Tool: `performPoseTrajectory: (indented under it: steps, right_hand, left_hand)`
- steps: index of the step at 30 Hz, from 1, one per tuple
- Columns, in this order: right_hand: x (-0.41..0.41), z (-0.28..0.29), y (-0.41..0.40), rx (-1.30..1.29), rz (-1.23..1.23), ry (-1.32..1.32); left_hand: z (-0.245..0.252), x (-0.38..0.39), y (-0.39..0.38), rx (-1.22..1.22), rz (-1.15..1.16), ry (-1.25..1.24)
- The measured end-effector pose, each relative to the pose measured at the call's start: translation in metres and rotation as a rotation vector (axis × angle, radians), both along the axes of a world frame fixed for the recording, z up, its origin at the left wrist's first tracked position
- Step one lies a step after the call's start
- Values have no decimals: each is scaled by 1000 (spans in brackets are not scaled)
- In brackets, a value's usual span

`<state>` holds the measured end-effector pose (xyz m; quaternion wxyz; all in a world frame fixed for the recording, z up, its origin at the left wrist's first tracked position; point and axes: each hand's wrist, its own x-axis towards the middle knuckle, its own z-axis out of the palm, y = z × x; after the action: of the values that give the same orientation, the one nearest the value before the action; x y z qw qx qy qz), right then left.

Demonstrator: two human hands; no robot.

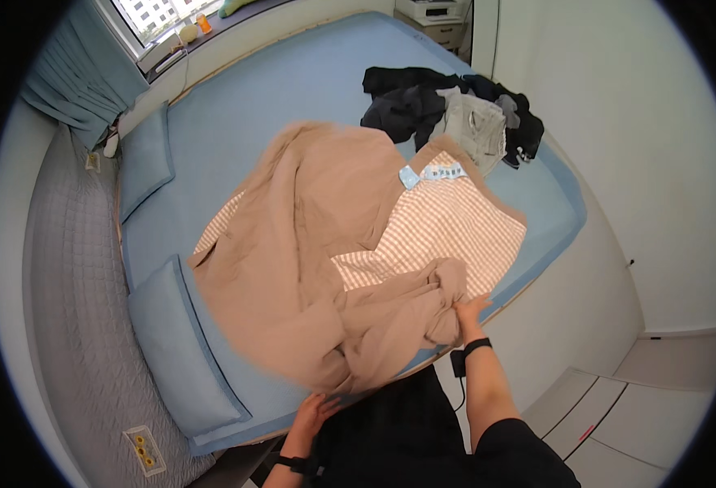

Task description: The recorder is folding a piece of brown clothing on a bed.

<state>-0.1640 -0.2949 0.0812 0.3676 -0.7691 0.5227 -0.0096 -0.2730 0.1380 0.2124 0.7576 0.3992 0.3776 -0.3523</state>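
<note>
A tan quilt with a checked underside lies bunched across a bed with a blue sheet. One folded-over part shows the check and a pale blue label with writing. My right hand is at the quilt's bunched near right corner, by the bed's edge; whether its fingers grip the cloth is hard to tell. My left hand is at the bed's near edge, just below the quilt, with its fingertips partly under or against the cloth; its hold is unclear. Both wrists wear black bands.
Dark clothes and light grey trousers lie heaped beyond the quilt. Two blue pillows rest at the left, beside a grey quilted headboard. A blue curtain hangs by the window. White panels stand at the lower right.
</note>
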Motion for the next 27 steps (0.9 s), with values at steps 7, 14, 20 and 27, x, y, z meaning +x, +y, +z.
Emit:
performPoseTrajectory:
  steps: [7, 14, 20, 27]
  right_hand:
    - [4, -52, -20, 738, -314, 18]
    - [18, -65, -1, 921, -132, -167]
    - [-20, -9, 20, 1341, -125, -389]
    - [-6, 23, 38, 1399, -114, -460]
  left_hand:
    - [-36, 11, -26, 297, -28, -62]
    - [-24, 10, -20, 330, 90, 39]
    - [-1, -1, -5, 369, 102, -50]
    - [9, -22, 7, 374, 92, -70]
